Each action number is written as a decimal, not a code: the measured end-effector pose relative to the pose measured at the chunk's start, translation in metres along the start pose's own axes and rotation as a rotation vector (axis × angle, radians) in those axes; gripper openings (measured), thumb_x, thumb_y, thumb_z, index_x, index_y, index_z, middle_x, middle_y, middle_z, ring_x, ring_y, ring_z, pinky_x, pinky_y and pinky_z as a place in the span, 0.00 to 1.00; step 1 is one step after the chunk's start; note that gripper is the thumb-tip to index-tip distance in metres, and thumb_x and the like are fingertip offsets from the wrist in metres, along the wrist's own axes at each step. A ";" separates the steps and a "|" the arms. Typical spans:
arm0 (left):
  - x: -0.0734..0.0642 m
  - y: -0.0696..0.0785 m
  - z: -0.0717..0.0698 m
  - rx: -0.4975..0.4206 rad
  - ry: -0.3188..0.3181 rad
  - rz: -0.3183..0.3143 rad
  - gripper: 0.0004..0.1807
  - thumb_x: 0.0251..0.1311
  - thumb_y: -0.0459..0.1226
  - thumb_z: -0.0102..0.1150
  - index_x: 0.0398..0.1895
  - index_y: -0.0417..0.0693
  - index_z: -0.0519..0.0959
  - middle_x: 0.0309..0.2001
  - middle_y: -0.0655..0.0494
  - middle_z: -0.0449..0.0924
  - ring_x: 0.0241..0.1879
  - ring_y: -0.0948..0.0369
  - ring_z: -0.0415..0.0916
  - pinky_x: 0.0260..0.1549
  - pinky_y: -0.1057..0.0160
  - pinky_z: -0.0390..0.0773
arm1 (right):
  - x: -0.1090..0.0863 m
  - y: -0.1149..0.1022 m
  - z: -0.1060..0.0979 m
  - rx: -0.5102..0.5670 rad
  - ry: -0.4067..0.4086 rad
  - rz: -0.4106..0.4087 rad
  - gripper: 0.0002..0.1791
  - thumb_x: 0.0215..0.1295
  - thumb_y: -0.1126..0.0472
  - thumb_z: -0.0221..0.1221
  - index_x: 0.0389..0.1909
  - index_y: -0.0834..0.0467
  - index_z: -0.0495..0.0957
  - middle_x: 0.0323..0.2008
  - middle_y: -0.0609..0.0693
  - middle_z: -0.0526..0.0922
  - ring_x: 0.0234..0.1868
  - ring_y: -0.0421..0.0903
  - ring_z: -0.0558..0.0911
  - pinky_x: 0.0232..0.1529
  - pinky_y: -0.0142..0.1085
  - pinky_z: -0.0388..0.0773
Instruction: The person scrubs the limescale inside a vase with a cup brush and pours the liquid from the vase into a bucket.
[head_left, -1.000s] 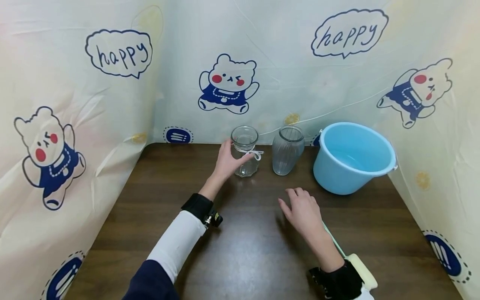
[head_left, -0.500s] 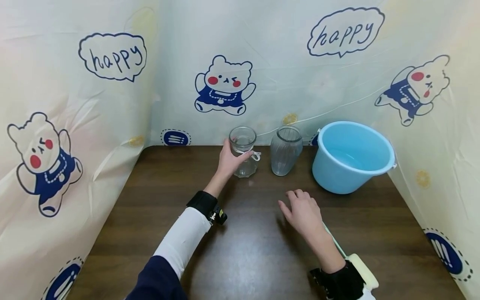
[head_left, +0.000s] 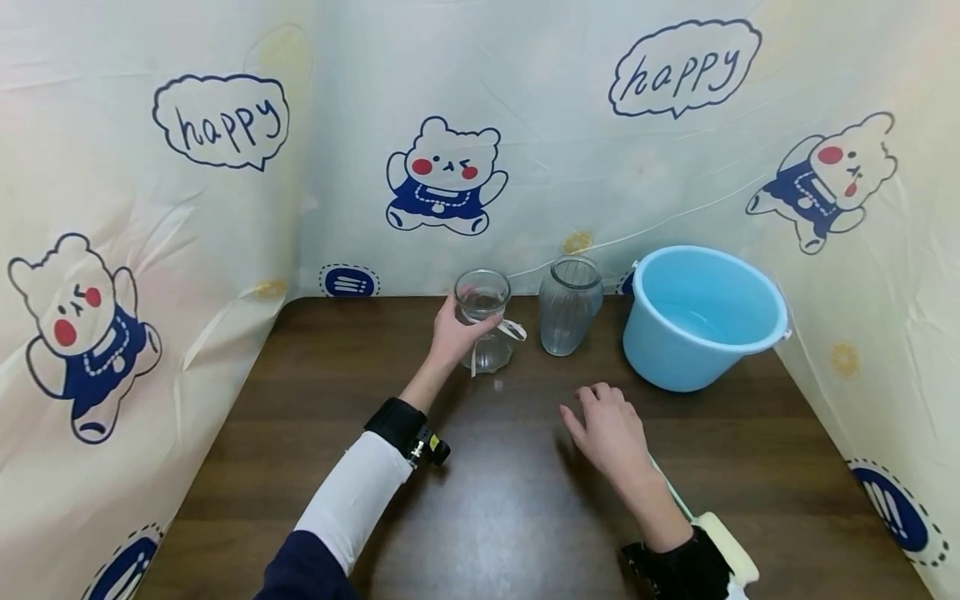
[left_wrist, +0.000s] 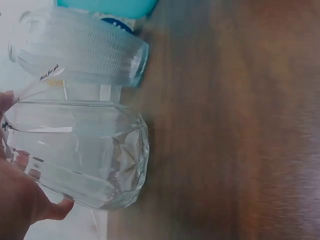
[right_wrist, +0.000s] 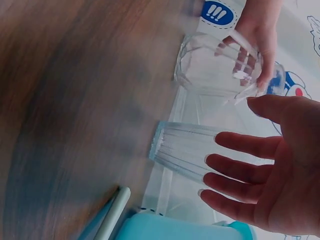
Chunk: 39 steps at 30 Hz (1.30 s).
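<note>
My left hand (head_left: 453,335) grips a clear glass vase (head_left: 493,354) around its neck, thumb across the front and fingers behind the glass. A white printed ribbon (head_left: 512,330) is tied at that neck. The vase stands about upright; whether its base touches the table I cannot tell. To its right is a ribbed, bluish glass vase (head_left: 570,308), apart from both hands. My right hand (head_left: 609,429) hovers over the table in front of it, holding nothing. In the right wrist view its fingers (right_wrist: 242,167) are spread and slightly bent.
A light blue bucket (head_left: 678,362) stands at the back right. Beside my right forearm lies a thin pale green handle (head_left: 671,486) with a cream block (head_left: 727,546) at its near end. Printed fabric (head_left: 570,167) hangs behind the brown wooden table (head_left: 480,508).
My left hand has drawn the clear vase slightly toward me, and its ribbon has swung round, one end now hanging down. The right hand has hardly moved. The head view has shifted a little.
</note>
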<state>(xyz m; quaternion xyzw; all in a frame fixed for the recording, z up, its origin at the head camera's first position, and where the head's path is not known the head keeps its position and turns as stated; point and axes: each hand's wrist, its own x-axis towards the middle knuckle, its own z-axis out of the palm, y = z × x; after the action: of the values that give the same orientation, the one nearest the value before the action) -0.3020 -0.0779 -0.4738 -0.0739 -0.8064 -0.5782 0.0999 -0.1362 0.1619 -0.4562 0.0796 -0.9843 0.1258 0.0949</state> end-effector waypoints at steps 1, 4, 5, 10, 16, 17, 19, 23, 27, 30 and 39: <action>-0.005 0.000 -0.001 -0.010 -0.008 0.007 0.40 0.43 0.52 0.73 0.62 0.54 0.71 0.58 0.52 0.76 0.57 0.58 0.70 0.58 0.49 0.69 | 0.000 0.000 0.000 0.003 -0.001 0.001 0.23 0.64 0.46 0.59 0.45 0.64 0.82 0.44 0.62 0.81 0.45 0.58 0.77 0.44 0.54 0.79; -0.019 0.003 -0.002 -0.017 -0.041 0.043 0.38 0.44 0.50 0.74 0.61 0.54 0.71 0.56 0.53 0.78 0.56 0.57 0.72 0.56 0.49 0.71 | -0.001 0.002 -0.001 0.009 -0.002 0.008 0.23 0.64 0.47 0.59 0.45 0.65 0.82 0.44 0.62 0.81 0.45 0.58 0.76 0.45 0.53 0.79; -0.023 0.005 -0.002 -0.019 -0.056 0.058 0.38 0.44 0.50 0.74 0.61 0.53 0.71 0.56 0.53 0.79 0.55 0.57 0.72 0.55 0.48 0.71 | -0.001 0.002 -0.002 0.011 -0.001 0.010 0.23 0.64 0.47 0.60 0.45 0.65 0.82 0.44 0.62 0.81 0.45 0.58 0.76 0.45 0.53 0.79; -0.048 0.014 0.000 -0.035 -0.106 0.107 0.37 0.42 0.49 0.75 0.58 0.53 0.72 0.53 0.53 0.79 0.53 0.54 0.74 0.51 0.50 0.74 | -0.003 0.003 -0.003 0.014 -0.003 0.012 0.23 0.64 0.47 0.59 0.44 0.65 0.82 0.44 0.63 0.81 0.45 0.59 0.77 0.45 0.54 0.79; -0.083 0.054 0.001 -0.115 -0.140 0.112 0.36 0.45 0.38 0.74 0.59 0.42 0.71 0.54 0.43 0.78 0.53 0.48 0.73 0.50 0.48 0.74 | -0.003 0.004 -0.002 0.011 -0.014 0.017 0.24 0.65 0.46 0.58 0.45 0.65 0.81 0.45 0.64 0.80 0.46 0.60 0.76 0.45 0.55 0.78; -0.088 0.062 0.001 -0.122 -0.148 0.115 0.36 0.45 0.37 0.74 0.59 0.39 0.70 0.53 0.41 0.78 0.52 0.49 0.73 0.51 0.46 0.74 | -0.003 0.004 -0.002 0.010 -0.019 0.020 0.24 0.65 0.46 0.58 0.45 0.65 0.81 0.45 0.64 0.80 0.46 0.60 0.76 0.45 0.55 0.78; -0.096 0.070 0.003 -0.120 -0.158 0.121 0.36 0.45 0.35 0.73 0.59 0.36 0.70 0.53 0.40 0.78 0.52 0.51 0.74 0.51 0.45 0.74 | -0.003 0.004 -0.001 0.007 -0.026 0.025 0.24 0.65 0.46 0.58 0.45 0.65 0.81 0.45 0.64 0.80 0.46 0.60 0.76 0.45 0.55 0.78; -0.106 0.069 0.010 -0.112 -0.166 0.127 0.36 0.43 0.35 0.74 0.58 0.38 0.71 0.53 0.43 0.78 0.51 0.51 0.74 0.50 0.47 0.75 | -0.004 0.005 0.001 0.009 -0.020 0.023 0.24 0.65 0.47 0.58 0.45 0.65 0.81 0.44 0.64 0.80 0.45 0.60 0.76 0.43 0.55 0.79; -0.112 0.051 0.019 -0.076 -0.168 0.120 0.38 0.42 0.39 0.76 0.60 0.46 0.71 0.54 0.45 0.78 0.53 0.50 0.74 0.51 0.51 0.73 | -0.004 0.006 0.002 0.012 -0.011 0.016 0.23 0.64 0.48 0.59 0.44 0.66 0.81 0.43 0.64 0.80 0.43 0.60 0.76 0.41 0.55 0.79; -0.113 0.042 0.024 -0.053 -0.177 0.124 0.39 0.42 0.43 0.76 0.61 0.51 0.70 0.56 0.45 0.77 0.55 0.50 0.73 0.54 0.49 0.72 | -0.004 0.006 0.001 0.010 -0.021 0.010 0.23 0.64 0.48 0.59 0.44 0.66 0.81 0.43 0.64 0.81 0.43 0.60 0.76 0.41 0.55 0.79; -0.128 0.072 0.014 -0.045 -0.190 0.132 0.42 0.46 0.38 0.74 0.66 0.39 0.66 0.61 0.43 0.75 0.56 0.52 0.72 0.55 0.47 0.72 | -0.001 0.004 -0.001 0.025 -0.049 0.010 0.24 0.65 0.48 0.58 0.45 0.66 0.81 0.44 0.64 0.80 0.43 0.60 0.77 0.42 0.55 0.78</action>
<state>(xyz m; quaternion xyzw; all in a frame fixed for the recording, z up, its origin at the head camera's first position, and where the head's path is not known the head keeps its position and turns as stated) -0.1624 -0.0424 -0.4438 -0.1835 -0.7924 -0.5788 0.0592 -0.1356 0.1665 -0.4563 0.0791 -0.9850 0.1366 0.0692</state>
